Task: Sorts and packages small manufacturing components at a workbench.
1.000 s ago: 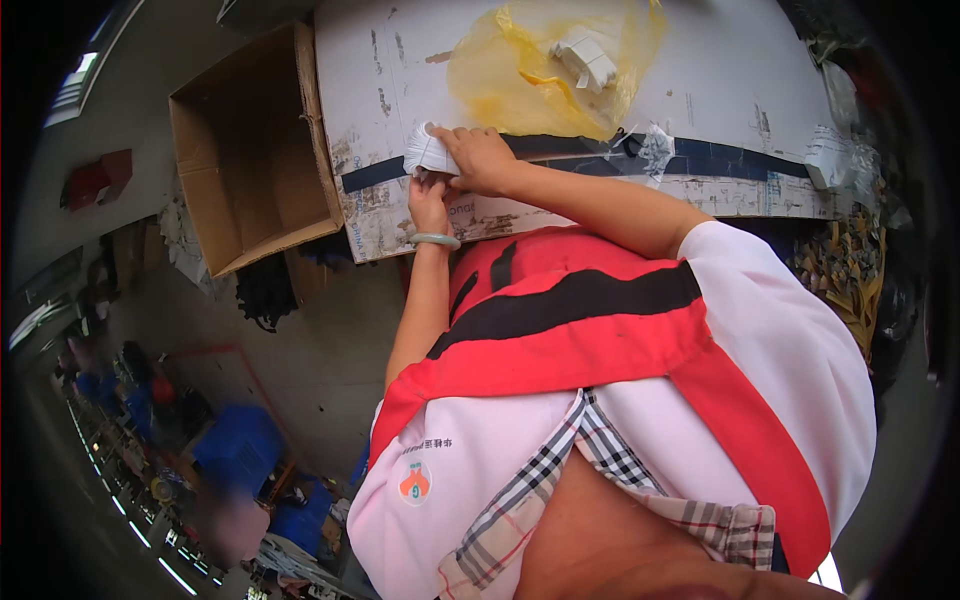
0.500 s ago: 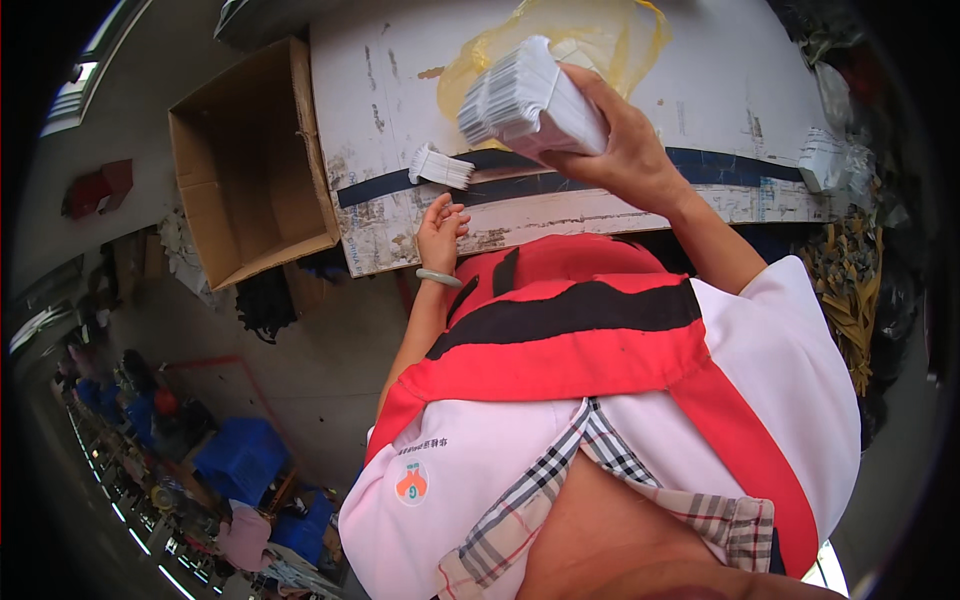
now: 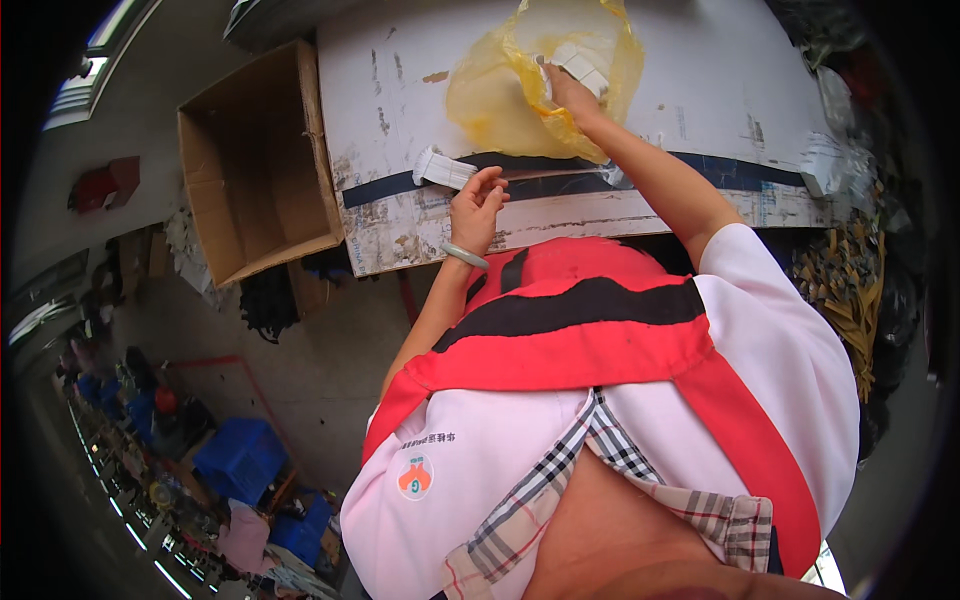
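Observation:
My right hand (image 3: 573,100) reaches into a translucent yellow plastic bag (image 3: 490,95) on the table. White stacked pieces (image 3: 582,68) lie in the bag beside that hand. Its fingertips are partly covered by the bag film, so their grip does not show. My left hand (image 3: 478,212) hovers at the table's near edge, fingers loosely bent and apart, holding nothing. Just beyond its fingertips a small bundle of thin white strips (image 3: 445,170) lies across a dark blue band (image 3: 385,188) on the tabletop.
The worn white tabletop (image 3: 400,90) spreads ahead of me. An open cardboard box (image 3: 265,170) stands against its left side. At the right edge are a white stack (image 3: 822,163) and clear plastic wrapping (image 3: 858,160). Blue crates (image 3: 240,458) stand on the floor at lower left.
My right hand has moved away from me into the yellow bag; the large white bundle it held is no longer plainly visible. My left hand has shifted slightly right. The bag's opening has been lifted.

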Demonstrator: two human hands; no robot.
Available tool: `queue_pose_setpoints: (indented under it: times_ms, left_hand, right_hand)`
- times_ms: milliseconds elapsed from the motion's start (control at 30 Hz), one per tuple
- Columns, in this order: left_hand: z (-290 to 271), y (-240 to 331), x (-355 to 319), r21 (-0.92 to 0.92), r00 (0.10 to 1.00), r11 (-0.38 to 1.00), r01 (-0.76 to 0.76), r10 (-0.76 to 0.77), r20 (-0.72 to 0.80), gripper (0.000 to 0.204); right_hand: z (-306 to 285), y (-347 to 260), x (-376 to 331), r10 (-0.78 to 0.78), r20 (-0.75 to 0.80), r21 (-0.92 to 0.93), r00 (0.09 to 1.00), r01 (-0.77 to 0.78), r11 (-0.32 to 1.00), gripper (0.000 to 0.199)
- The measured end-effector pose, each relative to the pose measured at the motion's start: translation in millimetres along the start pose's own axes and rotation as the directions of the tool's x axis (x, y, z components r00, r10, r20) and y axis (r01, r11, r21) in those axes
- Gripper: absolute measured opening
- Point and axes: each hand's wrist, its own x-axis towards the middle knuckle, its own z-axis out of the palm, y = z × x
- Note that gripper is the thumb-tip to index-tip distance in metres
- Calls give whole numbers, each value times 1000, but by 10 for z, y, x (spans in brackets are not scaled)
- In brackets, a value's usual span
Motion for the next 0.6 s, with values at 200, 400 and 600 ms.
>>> queue_pose_setpoints:
  times_ms: [200,400,600]
  left_hand:
    - [-201,-267,-202,63,994,992,109,-108,-21,27]
    - [-271,-372,-197,78,988,985,152,-154,12,30]
    - [-488,-608,79,225,911,972,74,25,-411,36]
  right_hand:
    - [49,-153,-109,-196,-109,108,975,207,972,61]
    - [336,-495,-315,-196,-94,169,976,210,963,64]
    - [-24,-427,-381,-134,134,70,982,125,990,56]
